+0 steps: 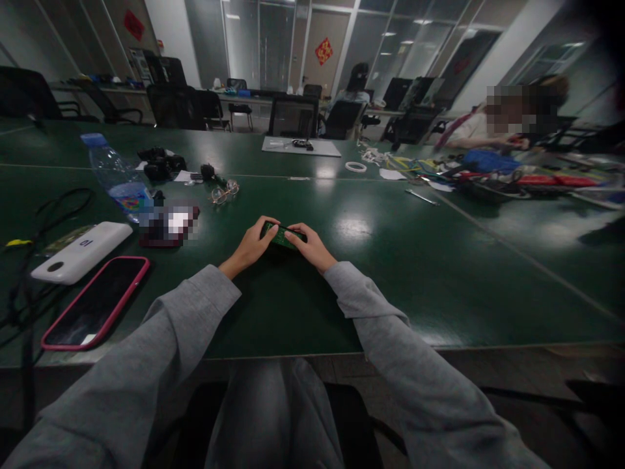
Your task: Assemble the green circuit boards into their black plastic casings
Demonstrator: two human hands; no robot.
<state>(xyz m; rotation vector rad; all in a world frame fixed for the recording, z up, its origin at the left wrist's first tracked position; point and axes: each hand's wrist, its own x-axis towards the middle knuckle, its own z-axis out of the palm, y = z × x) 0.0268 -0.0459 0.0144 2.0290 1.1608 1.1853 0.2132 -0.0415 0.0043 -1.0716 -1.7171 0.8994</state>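
In the head view, a flat, phone-sized object (281,237) with a green patterned face and a dark edge is held sideways just above the green table. I cannot tell whether that face is a lit screen or a board. My left hand (257,241) is closed around its left end, thumb on the face. The right end is gripped by my right hand (309,243), its thumb also lying on the face. The fingers behind the object are mostly hidden. Both forearms, in grey sleeves, reach in from the table's near edge.
Left of my hands lie a pink-cased phone (97,303), a white power bank (83,253) and another dark phone (163,228). Beyond are a plastic bottle (120,179) and glasses (225,192). A pen (422,197) and cluttered cables (415,164) lie right, near a seated person (476,130).
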